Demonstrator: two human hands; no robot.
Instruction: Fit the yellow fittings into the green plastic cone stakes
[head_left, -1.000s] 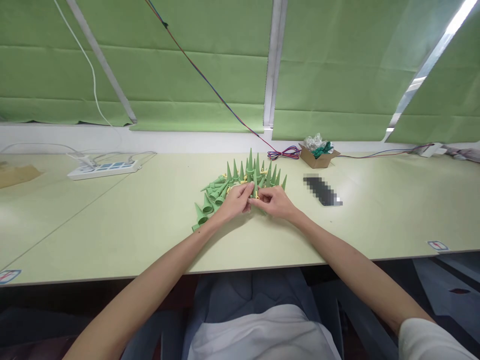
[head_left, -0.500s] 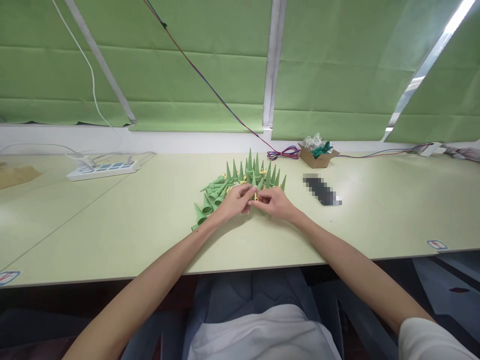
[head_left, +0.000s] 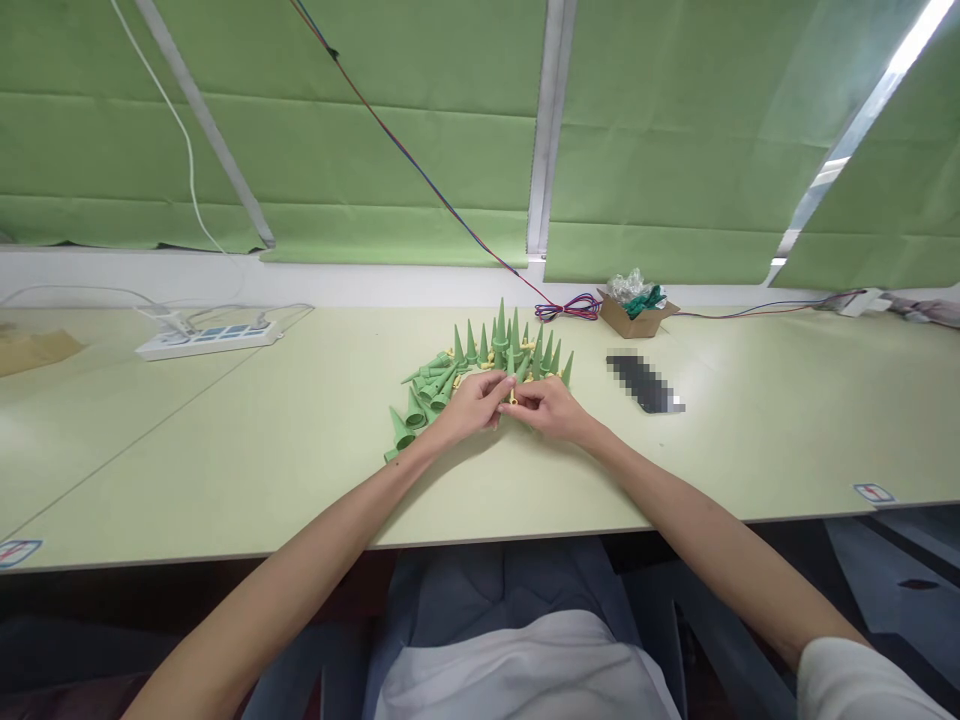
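My left hand (head_left: 480, 402) is closed, its thumb and fingers pinching a green plastic spike (head_left: 511, 362) that points upward. A small yellow fitting (head_left: 514, 398) with a round open end shows at the spike's lower end, between both hands. Closed as well, my right hand (head_left: 549, 406) pinches this yellow fitting from the right; its fingertips are partly hidden. Just behind the hands several green spikes (head_left: 501, 330) stand upright, with small yellow pieces among them. To the left lies a heap of hollow green cones (head_left: 415, 408), partly covered by my left forearm.
A blurred-out dark flat object (head_left: 643, 382) lies right of the hands. Behind it stands a small cardboard box (head_left: 636, 324) holding clear plastic and green material, beside a coiled red-blue cable (head_left: 568, 307). A white power strip (head_left: 210, 340) lies at the back left of the table (head_left: 225, 450).
Both hands stay in nearly the same place, holding the green spike and the yellow fitting. The whole view has shifted very slightly.
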